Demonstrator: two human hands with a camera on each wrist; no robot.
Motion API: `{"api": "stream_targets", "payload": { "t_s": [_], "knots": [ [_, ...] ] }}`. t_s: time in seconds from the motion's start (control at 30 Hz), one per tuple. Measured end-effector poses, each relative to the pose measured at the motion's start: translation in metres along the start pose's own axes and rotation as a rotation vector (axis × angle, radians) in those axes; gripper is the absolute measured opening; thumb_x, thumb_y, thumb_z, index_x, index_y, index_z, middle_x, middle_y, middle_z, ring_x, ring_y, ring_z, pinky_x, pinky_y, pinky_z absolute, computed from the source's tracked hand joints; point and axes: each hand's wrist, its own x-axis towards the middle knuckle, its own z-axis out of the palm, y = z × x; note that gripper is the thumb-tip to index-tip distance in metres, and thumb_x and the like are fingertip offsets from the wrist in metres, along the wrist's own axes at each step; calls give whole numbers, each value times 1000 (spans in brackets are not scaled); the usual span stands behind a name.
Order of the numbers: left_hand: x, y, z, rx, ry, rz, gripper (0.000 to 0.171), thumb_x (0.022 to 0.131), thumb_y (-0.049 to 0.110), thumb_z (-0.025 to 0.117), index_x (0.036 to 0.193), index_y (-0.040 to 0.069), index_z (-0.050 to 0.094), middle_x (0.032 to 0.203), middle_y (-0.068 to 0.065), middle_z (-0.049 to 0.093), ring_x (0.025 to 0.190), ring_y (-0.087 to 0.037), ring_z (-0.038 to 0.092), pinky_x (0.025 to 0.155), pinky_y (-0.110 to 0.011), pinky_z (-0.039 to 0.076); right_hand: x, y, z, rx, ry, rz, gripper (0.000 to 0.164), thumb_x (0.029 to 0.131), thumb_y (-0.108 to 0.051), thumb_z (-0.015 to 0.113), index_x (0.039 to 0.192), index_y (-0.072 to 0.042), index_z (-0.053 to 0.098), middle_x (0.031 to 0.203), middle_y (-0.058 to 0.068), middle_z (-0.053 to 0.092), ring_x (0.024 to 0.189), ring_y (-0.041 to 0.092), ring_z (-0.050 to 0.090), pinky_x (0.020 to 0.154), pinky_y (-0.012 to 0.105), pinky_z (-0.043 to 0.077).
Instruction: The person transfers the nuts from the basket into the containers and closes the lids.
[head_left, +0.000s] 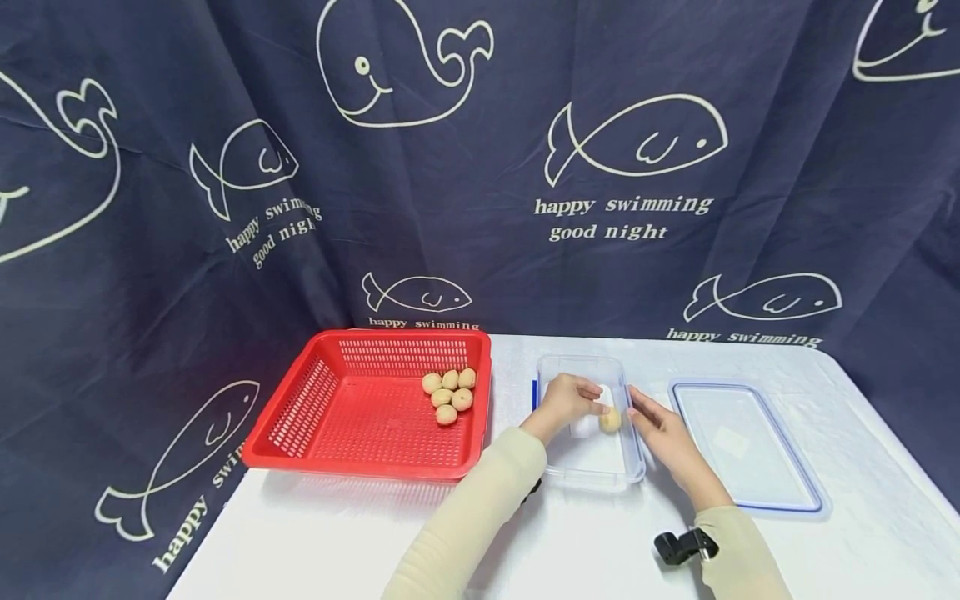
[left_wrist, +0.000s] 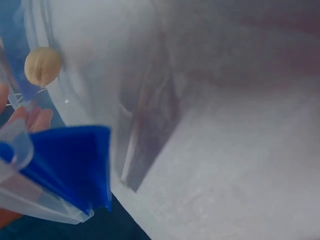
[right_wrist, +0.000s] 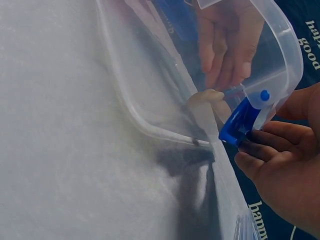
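Note:
A clear plastic box [head_left: 592,482] with blue latches stands on the white table. My left hand [head_left: 573,402] reaches into it, fingers extended above a walnut [head_left: 610,420]. In the left wrist view this walnut [left_wrist: 43,66] is apart from the fingertips, partly seen through the box wall beside a blue latch [left_wrist: 75,160]. My right hand [head_left: 663,433] is at the right side of the box, fingers against its outer wall. The right wrist view shows those fingers [right_wrist: 270,145] loosely bent by a blue latch [right_wrist: 242,120].
A red plastic basket [head_left: 367,467] stands to the left, with several walnuts [head_left: 447,394] gathered at its right side. The blue-rimmed clear lid [head_left: 750,446] lies flat to the right of the box. Behind the table hangs a dark blue curtain [head_left: 510,250] with fish drawings.

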Motion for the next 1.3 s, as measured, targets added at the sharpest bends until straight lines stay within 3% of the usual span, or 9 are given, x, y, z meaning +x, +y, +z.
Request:
{"api": "stream_targets", "payload": {
  "t_s": [0.3,0.53,0.93,1.3],
  "knots": [
    [5,26,-11,46,1,20,29,74,8,83,101,2,74,85,-3,74,75,-7,67,67,-13,49,-1,0,-1,11,4,3,54,104,-21,44,148,4,25,150,26,29,138,41,29,110,45,25],
    [13,49,-26,95,-1,103,29,75,11,82,102,4,74,90,-4,74,80,-9,69,66,-12,49,-1,0,-1,14,4,1,55,104,-22,44,148,4,25,150,25,29,138,41,28,110,45,25],
    [10,79,-69,-3,-31,165,30,79,11,80,107,6,73,96,-6,74,84,-9,69,71,-16,52,-3,2,-1,12,8,9,55,104,-23,44,149,3,25,151,25,28,138,41,28,110,45,25],
    [3,74,-123,-203,-9,213,32,81,3,75,113,-2,69,108,-20,69,95,-20,69,80,-23,54,-3,1,0,28,8,10,56,104,-25,44,149,2,25,151,25,29,139,41,27,111,45,23]
  ]
}}
